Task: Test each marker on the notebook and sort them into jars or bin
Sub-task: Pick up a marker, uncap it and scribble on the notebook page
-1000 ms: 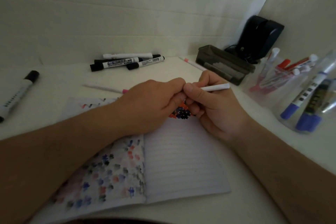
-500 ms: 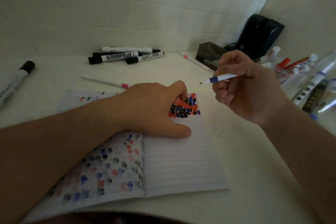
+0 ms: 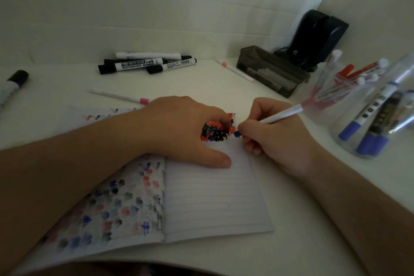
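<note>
An open lined notebook (image 3: pixel 212 197) lies in front of me, with a patch of red, blue and black test marks (image 3: pixel 215 133) at the top of its right page. My right hand (image 3: pixel 275 141) grips a thin white marker (image 3: pixel 280 115) like a pen, and its blue tip (image 3: pixel 237 134) touches the page beside the patch. My left hand (image 3: pixel 179 127) rests on the notebook, thumb flat on the page and fingers curled under. The cap is hidden beneath those fingers.
A clear jar of blue markers (image 3: pixel 380 119) and a clear jar of red ones (image 3: pixel 340 87) stand at the right. A dark bin (image 3: pixel 271 71) and a black device (image 3: pixel 318 33) sit behind. Black whiteboard markers (image 3: pixel 145 65) and thin pink-banded markers (image 3: pixel 118 96) lie at the back.
My hands pulled the cap off the white marker. My right hand lifted the bare marker, then brought it down so the tip meets the page. My left hand settled on the notebook.
</note>
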